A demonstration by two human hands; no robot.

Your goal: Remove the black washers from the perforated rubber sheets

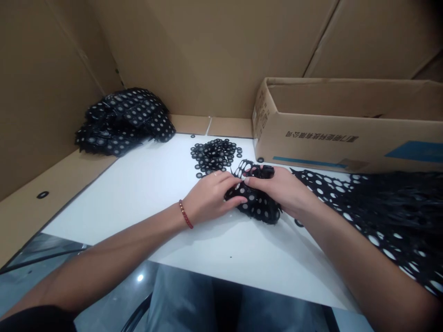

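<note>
Head view: both hands meet on a black perforated sheet (258, 205), bunched up on the white table (145, 184) just in front of the cardboard box (346, 138). Left hand (211, 196), red bead bracelet (186, 214) at the wrist, lies palm down w/ fingers curled onto the sheet; right hand (282, 189) pinches its top edge — prob. to steady it while rings are worked loose. Loose black rings (214, 156) lie left of the box; stack of spent sheets (124, 121) farther left. More sheets (391, 216) sit below the box, at right.
</note>
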